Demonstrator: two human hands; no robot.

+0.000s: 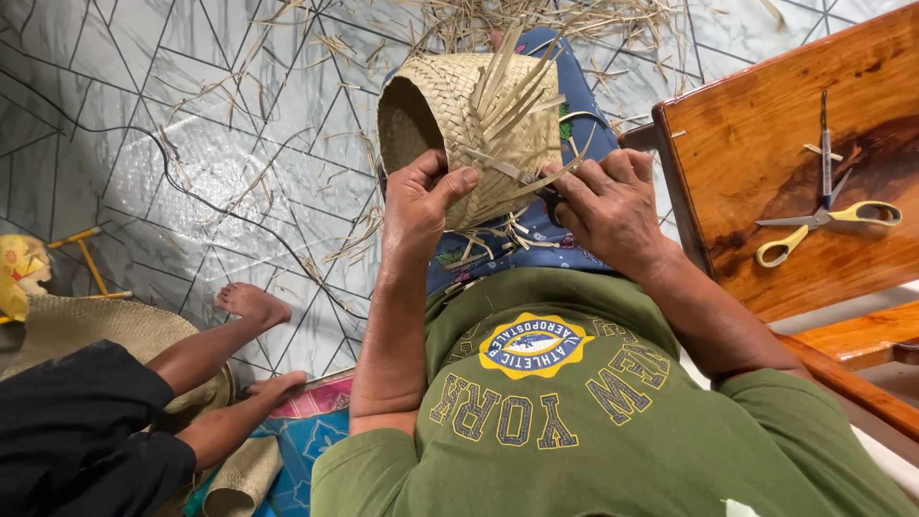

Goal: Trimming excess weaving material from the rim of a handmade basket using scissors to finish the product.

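A half-woven straw basket rests on my lap, its opening facing left and loose strips sticking out on the right side. My left hand grips the basket's lower edge, thumb pressed on the weave. My right hand holds a thin metal tool whose tip pokes into the weave among the loose strips. Both hands are close together over my blue patterned skirt.
Yellow-handled scissors and a thin pointed tool lie on a wooden bench at right. Straw scraps litter the tiled floor. Another person's legs and a woven mat are at lower left. A black cable crosses the floor.
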